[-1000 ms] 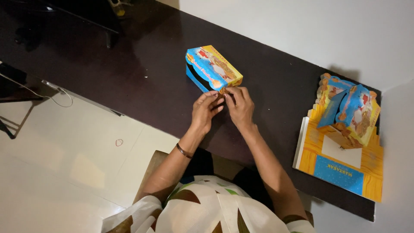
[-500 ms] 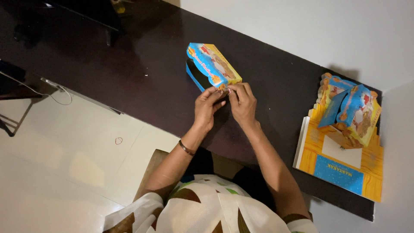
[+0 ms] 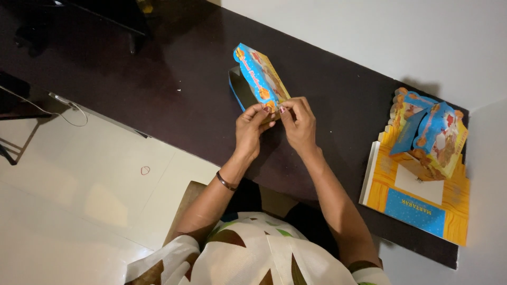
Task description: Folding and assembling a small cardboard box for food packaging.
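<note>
Box (image 3: 260, 79) pinched at near corner by both hands, left (image 3: 250, 129) and right (image 3: 299, 125), tilted above bench (image 3: 158, 95). Thin card: likely crease or slip if squeezed unevenly.

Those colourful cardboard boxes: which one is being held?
The blue-and-yellow box at the table's middle, pinched by the left hand and right hand. The other folded boxes sit untouched on the flat stack.

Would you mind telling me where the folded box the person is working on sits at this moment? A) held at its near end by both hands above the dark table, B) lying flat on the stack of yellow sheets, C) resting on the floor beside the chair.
A: the left hand and right hand both pinch the near end of the blue and yellow box, tilted up over the dark table.
</note>
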